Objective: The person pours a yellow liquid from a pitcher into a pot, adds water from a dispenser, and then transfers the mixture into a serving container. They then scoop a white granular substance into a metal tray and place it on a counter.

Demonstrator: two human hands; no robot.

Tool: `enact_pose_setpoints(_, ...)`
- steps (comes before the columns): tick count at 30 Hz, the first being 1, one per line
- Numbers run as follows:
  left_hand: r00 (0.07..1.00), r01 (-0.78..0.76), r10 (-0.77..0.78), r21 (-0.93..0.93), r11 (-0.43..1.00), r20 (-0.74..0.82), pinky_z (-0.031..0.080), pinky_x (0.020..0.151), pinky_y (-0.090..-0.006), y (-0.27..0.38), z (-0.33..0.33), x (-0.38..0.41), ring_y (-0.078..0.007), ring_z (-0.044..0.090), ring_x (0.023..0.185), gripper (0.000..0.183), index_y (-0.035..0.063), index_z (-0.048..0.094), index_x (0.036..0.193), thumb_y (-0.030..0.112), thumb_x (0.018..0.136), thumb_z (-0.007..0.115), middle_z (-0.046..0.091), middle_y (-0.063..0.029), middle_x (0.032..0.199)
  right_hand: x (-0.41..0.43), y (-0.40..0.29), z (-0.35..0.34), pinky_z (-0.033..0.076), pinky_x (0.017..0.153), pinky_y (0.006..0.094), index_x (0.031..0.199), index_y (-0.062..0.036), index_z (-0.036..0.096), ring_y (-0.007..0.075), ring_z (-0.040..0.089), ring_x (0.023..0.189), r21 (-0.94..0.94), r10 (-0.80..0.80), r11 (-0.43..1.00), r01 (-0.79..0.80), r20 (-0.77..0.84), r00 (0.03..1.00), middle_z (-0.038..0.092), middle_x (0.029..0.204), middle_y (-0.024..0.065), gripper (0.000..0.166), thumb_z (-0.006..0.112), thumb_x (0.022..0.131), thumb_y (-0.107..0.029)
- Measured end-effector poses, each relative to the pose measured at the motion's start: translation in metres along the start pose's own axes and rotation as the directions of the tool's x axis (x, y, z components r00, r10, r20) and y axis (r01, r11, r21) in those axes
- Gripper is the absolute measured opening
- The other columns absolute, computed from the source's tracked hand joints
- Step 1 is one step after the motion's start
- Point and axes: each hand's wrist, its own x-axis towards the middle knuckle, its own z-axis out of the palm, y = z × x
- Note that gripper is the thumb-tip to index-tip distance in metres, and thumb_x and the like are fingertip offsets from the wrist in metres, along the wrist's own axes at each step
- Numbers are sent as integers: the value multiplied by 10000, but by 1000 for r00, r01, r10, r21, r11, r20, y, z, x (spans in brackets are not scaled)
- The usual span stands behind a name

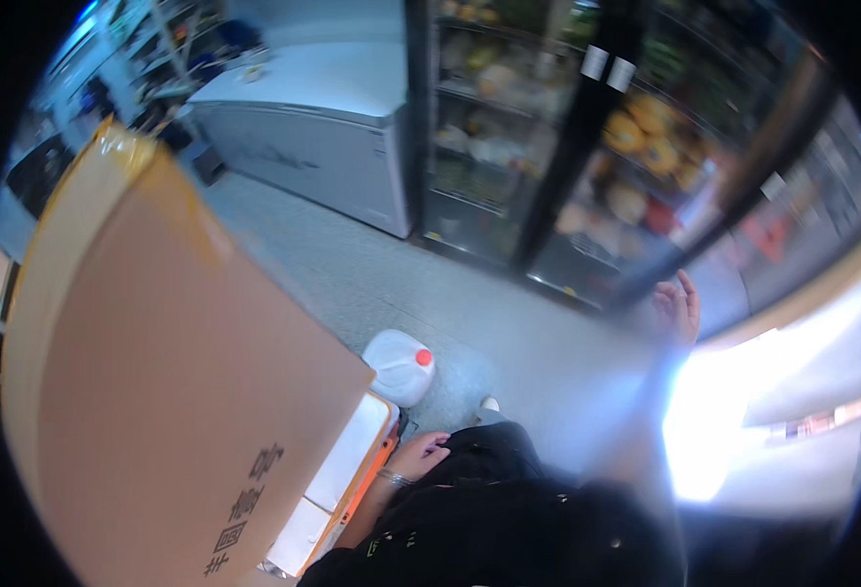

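Note:
My left hand [421, 456], with a metal bracelet at its wrist, hangs by the dark clothing at my leg. Its fingers are loosely curled and partly turned from view, so whether they are apart is unclear. A large cardboard box [203, 352] bearing printed writing stands to its left, above white boxes [342, 455] with an orange edge beside them. My right hand [679, 308] is raised out to the right, one finger extended and the others bent. Nothing shows in it. Behind it are blurred glass-door refrigerators [569, 147]; contact with them cannot be made out.
A white plastic jug [399, 367] with a red cap stands on the grey floor [313, 257] beside the box. A chest freezer [305, 154] is farther back, near loaded shelves [173, 37]. Bright light [716, 418] glares at the right.

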Motion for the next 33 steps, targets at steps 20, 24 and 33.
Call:
enact_pose_setpoints(20,623,-169,-154,-324,931,-767,419,729,-266,53,-249,241,-154,524,824,308,36,482,1036,201,779,518,553,-95,913,97,377,438,443,640,229,1003,-5,497,112,538,688,-709,625,704,-38,644,-442,571,789,70,269,443,831,-204)
enact_pose_setpoints(24,459,-181,-185,-295,938,-869,426,719,-269,37,-335,263,-163,537,815,293,44,497,1018,203,773,526,557,-98,905,123,456,516,447,614,234,970,-10,517,119,538,657,-788,716,615,-21,570,-404,566,754,67,258,454,823,-213)
enact_pose_setpoints(33,103,-37,-361,-367,930,-927,403,773,-301,7,-563,262,-206,511,897,317,40,514,1005,228,752,547,525,-123,994,110,566,778,415,527,200,852,-1,531,105,521,586,-707,647,695,135,531,-548,554,673,61,230,492,800,-222)
